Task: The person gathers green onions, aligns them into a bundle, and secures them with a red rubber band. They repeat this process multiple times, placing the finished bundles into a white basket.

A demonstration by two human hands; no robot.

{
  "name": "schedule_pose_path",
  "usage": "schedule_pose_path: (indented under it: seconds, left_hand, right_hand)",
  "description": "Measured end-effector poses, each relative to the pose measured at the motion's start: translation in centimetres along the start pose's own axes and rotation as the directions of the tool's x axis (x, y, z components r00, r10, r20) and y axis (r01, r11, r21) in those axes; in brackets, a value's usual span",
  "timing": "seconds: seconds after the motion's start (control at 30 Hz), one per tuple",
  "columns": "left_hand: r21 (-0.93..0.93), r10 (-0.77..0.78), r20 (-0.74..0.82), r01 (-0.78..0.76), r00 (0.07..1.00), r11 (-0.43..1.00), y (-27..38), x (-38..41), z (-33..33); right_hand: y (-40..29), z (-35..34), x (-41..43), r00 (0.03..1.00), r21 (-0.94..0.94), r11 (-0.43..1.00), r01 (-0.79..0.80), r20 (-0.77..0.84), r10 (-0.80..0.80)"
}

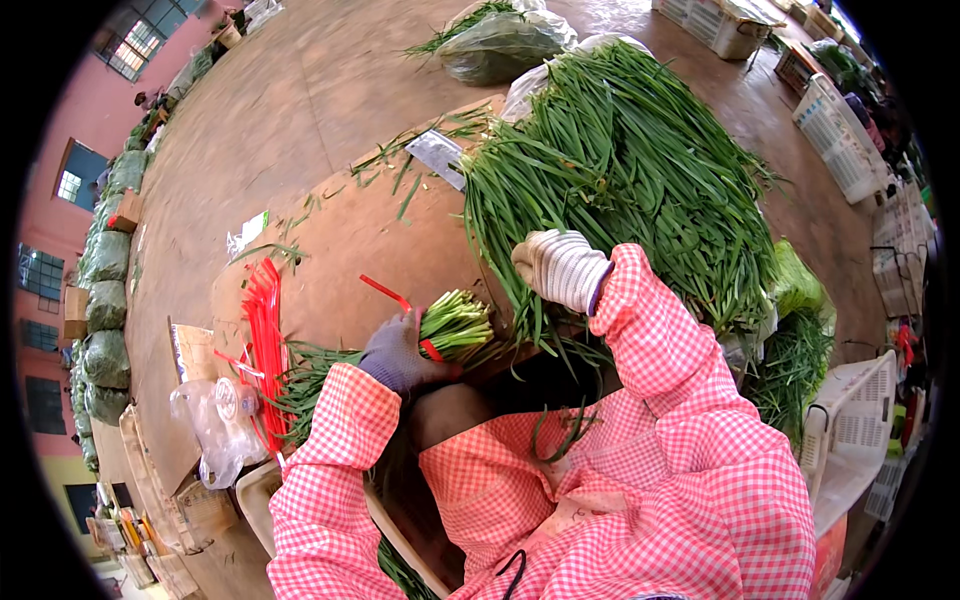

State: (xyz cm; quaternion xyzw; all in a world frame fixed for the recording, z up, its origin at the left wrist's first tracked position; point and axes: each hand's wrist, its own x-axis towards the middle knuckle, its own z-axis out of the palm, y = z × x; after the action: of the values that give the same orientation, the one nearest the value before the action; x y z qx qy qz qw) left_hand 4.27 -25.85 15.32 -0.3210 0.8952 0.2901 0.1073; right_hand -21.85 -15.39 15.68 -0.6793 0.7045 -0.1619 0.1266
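My left hand, in a grey-purple knit glove, grips a bundle of garlic chives with its pale cut ends facing right. A red tie goes around the bundle, and a red strip sticks out above the hand. The leaves of this bundle stretch left past my wrist. My right hand, in a white striped glove, is curled at the near left edge of a large pile of garlic chives. Its fingertips are turned away, so whether it holds any leaf is hidden.
Red plastic ties hang at the left of the brown board, beside a clear plastic bag. A flat silvery piece lies against the pile. White crates stand at right; filled bags line the far wall.
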Motion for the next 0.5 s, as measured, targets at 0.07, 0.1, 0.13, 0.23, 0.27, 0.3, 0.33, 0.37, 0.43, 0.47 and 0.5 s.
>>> schedule_pose_path:
  seconds: [0.07, 0.1, 0.13, 0.23, 0.27, 0.3, 0.33, 0.37, 0.43, 0.47, 0.5]
  left_hand:
    - [-0.054, -0.014, 0.006, 0.015, 1.000, 0.998, -0.3, -0.2, 0.2]
    - [-0.086, -0.016, 0.016, 0.017, 1.000, 0.996, -0.1, -0.2, 0.5]
    - [-0.068, -0.037, 0.002, 0.037, 0.999, 0.997, 0.1, -0.2, 0.6]
    - [-0.046, -0.072, -0.040, 0.070, 0.997, 0.997, 0.1, -0.6, 0.6]
    - [-0.059, -0.061, -0.048, 0.058, 0.997, 0.997, -0.5, -0.6, 0.9]
    - [-0.074, -0.045, -0.059, 0.041, 0.997, 0.996, -0.8, -0.5, 1.1]
    - [-0.070, -0.057, -0.090, 0.051, 0.994, 0.996, -0.6, -0.4, 1.1]
    - [-0.102, -0.044, -0.092, 0.035, 0.995, 0.994, -0.8, -0.1, 1.3]
    - [-0.158, -0.027, -0.098, 0.011, 0.995, 0.987, -1.5, -0.3, 1.0]
    - [-0.208, -0.070, -0.090, 0.050, 0.993, 0.977, -2.4, -0.1, 1.4]
    - [-0.215, -0.083, -0.096, 0.061, 0.992, 0.975, -2.7, -0.1, 1.5]
  right_hand:
    - [-1.1, -0.9, 0.1, 0.998, 0.048, 0.998, -0.038, 0.052, 0.035]
    - [-1.2, -0.9, 0.0, 0.999, 0.085, 0.996, -0.028, 0.049, 0.024]
    - [-1.2, -0.8, -0.1, 0.999, 0.060, 0.998, 0.010, 0.051, -0.013]
    - [-2.5, -0.2, -1.0, 0.965, -0.041, 0.998, 0.049, 0.258, -0.037]
    - [-2.8, 0.2, -2.0, 0.957, -0.007, 0.996, 0.084, 0.280, -0.078]
    - [-3.1, 0.4, -3.0, 0.947, 0.021, 0.993, 0.116, 0.299, -0.117]
    - [-3.2, 1.1, -3.8, 0.911, -0.055, 0.988, 0.143, 0.398, -0.110]
    - [-2.9, 2.1, -4.5, 0.891, -0.068, 0.984, 0.164, 0.439, -0.118]
    - [-2.2, 3.8, -4.8, 0.919, -0.096, 0.971, 0.219, 0.353, -0.172]
    - [-2.0, 4.5, -4.7, 0.917, -0.122, 0.971, 0.207, 0.370, -0.149]
    - [-2.0, 4.5, -4.8, 0.917, -0.119, 0.970, 0.213, 0.367, -0.156]
